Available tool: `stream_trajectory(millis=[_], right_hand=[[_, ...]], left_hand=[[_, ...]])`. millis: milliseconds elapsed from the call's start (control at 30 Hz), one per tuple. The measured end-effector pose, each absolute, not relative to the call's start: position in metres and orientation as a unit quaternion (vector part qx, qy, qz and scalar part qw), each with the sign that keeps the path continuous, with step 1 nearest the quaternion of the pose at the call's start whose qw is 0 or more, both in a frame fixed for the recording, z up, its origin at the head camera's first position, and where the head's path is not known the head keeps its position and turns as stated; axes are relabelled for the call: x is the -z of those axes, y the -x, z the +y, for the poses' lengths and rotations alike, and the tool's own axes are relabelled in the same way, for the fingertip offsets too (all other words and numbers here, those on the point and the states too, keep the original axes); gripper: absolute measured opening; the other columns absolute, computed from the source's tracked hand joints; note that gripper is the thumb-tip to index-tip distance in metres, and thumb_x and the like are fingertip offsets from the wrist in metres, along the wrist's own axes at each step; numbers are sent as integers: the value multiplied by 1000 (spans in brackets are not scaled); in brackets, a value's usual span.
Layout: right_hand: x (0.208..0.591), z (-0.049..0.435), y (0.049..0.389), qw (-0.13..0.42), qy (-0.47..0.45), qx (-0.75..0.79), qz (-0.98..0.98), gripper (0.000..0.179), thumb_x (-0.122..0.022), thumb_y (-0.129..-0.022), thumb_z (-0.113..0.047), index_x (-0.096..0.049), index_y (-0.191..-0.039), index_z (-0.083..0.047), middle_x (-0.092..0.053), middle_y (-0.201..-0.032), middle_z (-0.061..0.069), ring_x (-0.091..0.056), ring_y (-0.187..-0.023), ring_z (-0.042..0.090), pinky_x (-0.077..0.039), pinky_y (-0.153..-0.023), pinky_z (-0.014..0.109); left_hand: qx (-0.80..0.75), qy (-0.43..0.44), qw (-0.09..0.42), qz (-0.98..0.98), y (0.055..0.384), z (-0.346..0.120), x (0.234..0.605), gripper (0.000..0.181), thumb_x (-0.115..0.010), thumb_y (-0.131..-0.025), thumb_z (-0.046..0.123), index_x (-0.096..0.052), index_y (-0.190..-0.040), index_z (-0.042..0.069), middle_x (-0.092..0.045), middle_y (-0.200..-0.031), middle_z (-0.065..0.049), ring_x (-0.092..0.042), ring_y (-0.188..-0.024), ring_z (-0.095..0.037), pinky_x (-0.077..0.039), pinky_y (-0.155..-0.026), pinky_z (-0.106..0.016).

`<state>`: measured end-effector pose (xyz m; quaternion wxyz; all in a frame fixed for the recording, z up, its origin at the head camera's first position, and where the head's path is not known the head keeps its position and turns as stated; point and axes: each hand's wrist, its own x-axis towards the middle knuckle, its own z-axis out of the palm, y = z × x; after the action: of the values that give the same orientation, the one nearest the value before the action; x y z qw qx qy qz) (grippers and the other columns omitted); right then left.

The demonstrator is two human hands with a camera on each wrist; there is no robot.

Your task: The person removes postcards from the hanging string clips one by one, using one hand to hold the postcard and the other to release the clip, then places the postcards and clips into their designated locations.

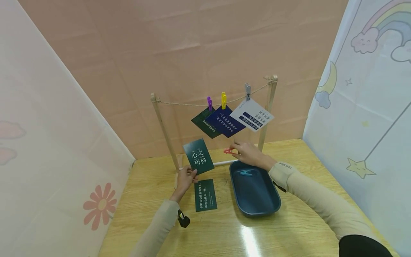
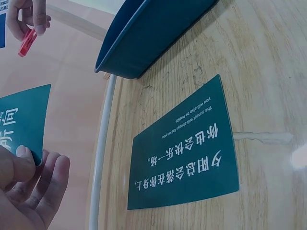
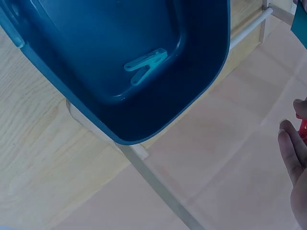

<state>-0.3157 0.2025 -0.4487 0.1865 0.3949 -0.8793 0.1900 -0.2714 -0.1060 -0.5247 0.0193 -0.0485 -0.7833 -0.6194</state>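
Note:
My left hand (image 1: 186,182) pinches a dark green card (image 1: 199,155) with white characters by its lower corner, holding it up before the wooden stand. To its right, my right hand (image 1: 248,154) grips a red clothespin (image 1: 228,151) between thumb and fingers, just beyond the blue tray's far end. Another green card (image 1: 206,195) lies flat on the table below the left hand. On the string (image 1: 183,104) above hang a green card (image 1: 205,123) under a purple clothespin (image 1: 209,103), a blue card (image 1: 223,121) under a yellow one, and a white card (image 1: 252,115) under a grey one.
The dark blue tray (image 1: 238,195) stands right of the flat card, with a light blue clothespin (image 3: 146,66) inside. Two wooden posts (image 1: 165,130) carry the string, and a white rod (image 2: 101,158) runs low between them. Cloth walls (image 1: 205,46) enclose the table.

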Motion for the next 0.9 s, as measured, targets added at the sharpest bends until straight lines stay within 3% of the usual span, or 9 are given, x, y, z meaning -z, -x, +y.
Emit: stream_trajectory(millis=[200, 300, 467, 667, 900], right_hand=[[455, 203, 314, 197, -393, -172, -881, 20, -78, -86, -10, -69, -103, -4, -60, -94, 8, -53, -56, 13, -50, -48, 28], [460, 203, 315, 207, -391, -158, -883, 20, -79, -85, -12, -70, -102, -6, -60, -92, 7, -48, -52, 12, -45, -44, 28], [465, 204, 313, 206, -386, -146, -887, 22, -81, -84, -15, -71, -103, -8, -61, -92, 6, -51, -55, 12, -37, -52, 30], [467, 202, 310, 157, -385, -179, -892, 23, -78, -86, -10, -68, -107, -3, -60, -95, 11, -56, -64, 13, -49, -56, 26], [475, 201, 309, 149, -393, -175, -891, 21, -77, -87, -9, -68, -105, -4, -58, -96, 6, -57, -66, 11, -53, -59, 25]], left_hand=[[605, 43, 17, -795, 271, -108, 531, 10, -58, -98, -2, -51, -100, -9, -64, -91, -24, -70, -75, -37, -59, -71, -56], [594, 48, 14, -803, 270, -109, 533, 11, -58, -98, -2, -50, -96, -8, -65, -90, -24, -69, -78, -43, -59, -70, -57], [580, 61, 9, -812, 269, -112, 535, 12, -58, -98, -3, -50, -92, -9, -67, -87, -24, -68, -77, -47, -58, -68, -59], [574, 64, -11, -816, 268, -113, 534, 21, -58, -98, -1, -45, -83, -4, -65, -89, -31, -68, -77, -46, -59, -67, -57], [553, 61, -38, -830, 266, -116, 535, 13, -58, -99, 1, -60, -102, -12, -67, -89, -28, -69, -73, -35, -61, -67, -52]])
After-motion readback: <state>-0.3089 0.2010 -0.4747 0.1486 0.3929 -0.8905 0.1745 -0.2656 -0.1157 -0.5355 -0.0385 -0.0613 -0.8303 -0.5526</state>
